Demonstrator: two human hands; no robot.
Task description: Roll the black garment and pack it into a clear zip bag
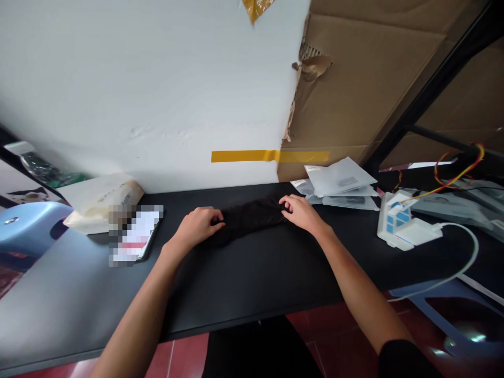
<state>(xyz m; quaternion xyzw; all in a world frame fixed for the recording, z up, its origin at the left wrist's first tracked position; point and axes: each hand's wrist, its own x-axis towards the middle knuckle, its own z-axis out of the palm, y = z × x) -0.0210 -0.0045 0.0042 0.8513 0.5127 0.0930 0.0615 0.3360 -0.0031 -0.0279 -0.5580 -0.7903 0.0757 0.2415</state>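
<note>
A long piece of black cloth lies across the black tabletop, stretched out sideways and a little wrinkled. Its exact kind is hard to make out against the dark table. At its left end, my left hand is closed, thumb and fingers pinching the fabric. My right hand grips the other end with curled fingers. Between the hands the cloth rests on or just over the table; I cannot tell which.
Left of my hands lie a phone with a blurred screen and a paper bag. Flat plastic packets lie at the back right, beside a white plugged device with cables. Blue stools stand at both sides. A wall closes off the back.
</note>
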